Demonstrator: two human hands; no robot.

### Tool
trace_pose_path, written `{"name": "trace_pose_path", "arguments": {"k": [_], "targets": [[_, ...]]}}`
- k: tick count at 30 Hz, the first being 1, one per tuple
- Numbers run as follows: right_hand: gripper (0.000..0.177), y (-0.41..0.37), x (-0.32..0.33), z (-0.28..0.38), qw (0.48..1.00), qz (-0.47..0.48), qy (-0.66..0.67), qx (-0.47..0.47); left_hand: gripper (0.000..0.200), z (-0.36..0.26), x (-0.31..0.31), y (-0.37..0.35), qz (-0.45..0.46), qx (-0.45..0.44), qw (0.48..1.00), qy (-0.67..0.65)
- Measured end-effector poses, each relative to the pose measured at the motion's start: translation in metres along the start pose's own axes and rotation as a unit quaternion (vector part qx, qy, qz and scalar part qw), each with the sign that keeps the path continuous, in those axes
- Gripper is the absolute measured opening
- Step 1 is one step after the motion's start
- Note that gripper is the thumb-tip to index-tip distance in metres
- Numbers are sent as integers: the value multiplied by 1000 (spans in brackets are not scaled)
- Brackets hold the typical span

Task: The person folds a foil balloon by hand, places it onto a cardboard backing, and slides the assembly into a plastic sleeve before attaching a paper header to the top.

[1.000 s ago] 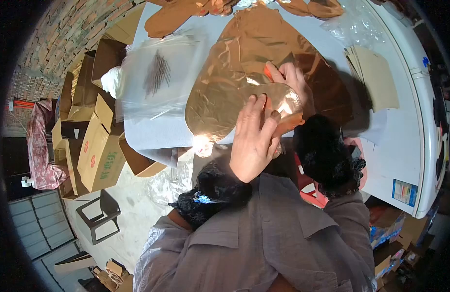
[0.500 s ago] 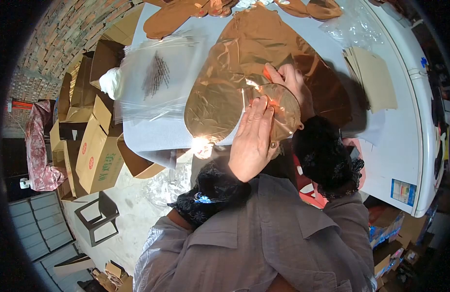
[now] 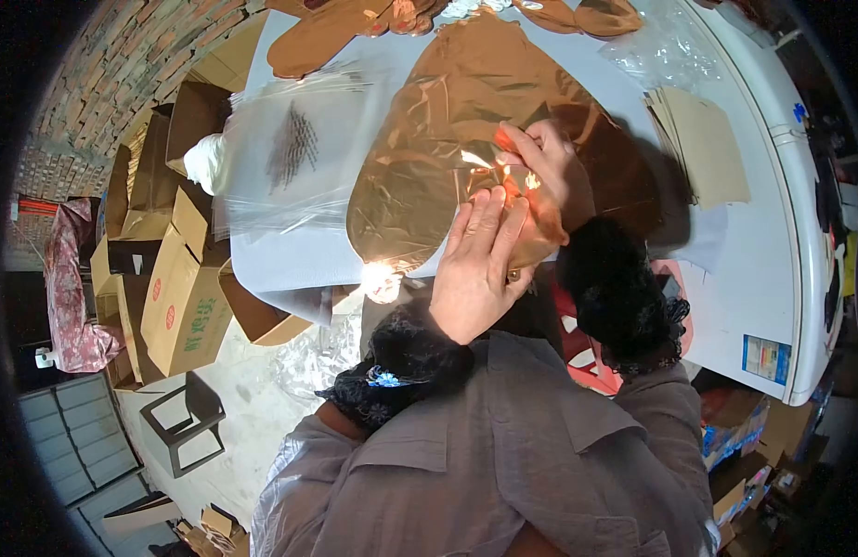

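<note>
Two hands [image 3: 477, 269], two black cuffs [image 3: 401, 367], one stool [image 3: 189, 423].

A brick wall [image 3: 104, 97] rises at upper left, cardboard boxes [image 3: 183, 288] stacked beside it. A dark stool [image 3: 204, 399] stands on the pale floor [image 3: 253, 408] near grey panels [image 3: 76, 418]. A white appliance [image 3: 768, 269] flanks the white counter [image 3: 280, 257].

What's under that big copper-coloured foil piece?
White tabletop shows beside parts of the foil piece's edge; whatever lies beneath its middle is covered by the foil.
</note>
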State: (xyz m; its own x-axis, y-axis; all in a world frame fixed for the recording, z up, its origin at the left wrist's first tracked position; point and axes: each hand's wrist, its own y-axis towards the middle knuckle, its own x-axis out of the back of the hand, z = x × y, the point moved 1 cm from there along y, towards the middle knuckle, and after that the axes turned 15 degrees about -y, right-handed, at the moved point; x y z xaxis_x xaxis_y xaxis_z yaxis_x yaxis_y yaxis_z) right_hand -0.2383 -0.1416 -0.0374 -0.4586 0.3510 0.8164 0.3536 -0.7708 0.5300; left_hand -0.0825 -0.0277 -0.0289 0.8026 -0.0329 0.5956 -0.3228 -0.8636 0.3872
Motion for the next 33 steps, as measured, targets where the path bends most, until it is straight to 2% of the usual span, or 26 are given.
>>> {"name": "trace_pose_path", "arguments": {"k": [2, 4, 7, 9, 12, 15, 18, 23, 27, 28, 29, 31, 33], "targets": [[36, 1, 2, -4, 997, 7, 66, -29, 75, 1, -1, -1, 2, -8, 1000, 16], [31, 5, 12, -8, 976, 60, 172, -116, 68, 2, -4, -3, 2, -10, 1000, 29], [30, 10, 35, -2, 985, 64, 123, -106, 63, 1, -4, -2, 7, -10, 999, 43], [33, 12, 45, 3, 999, 27, -23, -14, 63, 0, -4, -2, 11, -8, 999, 48], [39, 8, 43, 22, 994, 81, 69, -22, 63, 0, -4, -2, 15, -7, 999, 50], [44, 1, 27, 14, 993, 17, -25, 114, 64, 0, -4, -3, 16, -9, 999, 49], [48, -6, 12, 7, 996, 46, 2, 79, 66, -1, -3, -2, 14, -14, 999, 45], [54, -8, 6, 3, 994, 63, -10, 93, 71, -7, 8, -1, 28, -9, 999, -12], [54, -7, 10, 6, 993, 79, -17, 88, 68, -15, 48, -10, -55, 2, 998, -37], [53, -7, 10, 6, 992, 77, -26, 91, 62, -13, 60, -18, -115, 53, 990, -55], [53, -8, 10, 7, 992, 77, -29, 91, 56, -6, 73, -27, -160, 76, 984, 24], [53, -9, 10, 7, 992, 76, -35, 89, 50, 9, 89, -48, -242, 197, 949, 45], [55, -10, 9, 5, 992, 74, -42, 97, 51, 17, 104, -57, -224, 271, 936, -34]]}}
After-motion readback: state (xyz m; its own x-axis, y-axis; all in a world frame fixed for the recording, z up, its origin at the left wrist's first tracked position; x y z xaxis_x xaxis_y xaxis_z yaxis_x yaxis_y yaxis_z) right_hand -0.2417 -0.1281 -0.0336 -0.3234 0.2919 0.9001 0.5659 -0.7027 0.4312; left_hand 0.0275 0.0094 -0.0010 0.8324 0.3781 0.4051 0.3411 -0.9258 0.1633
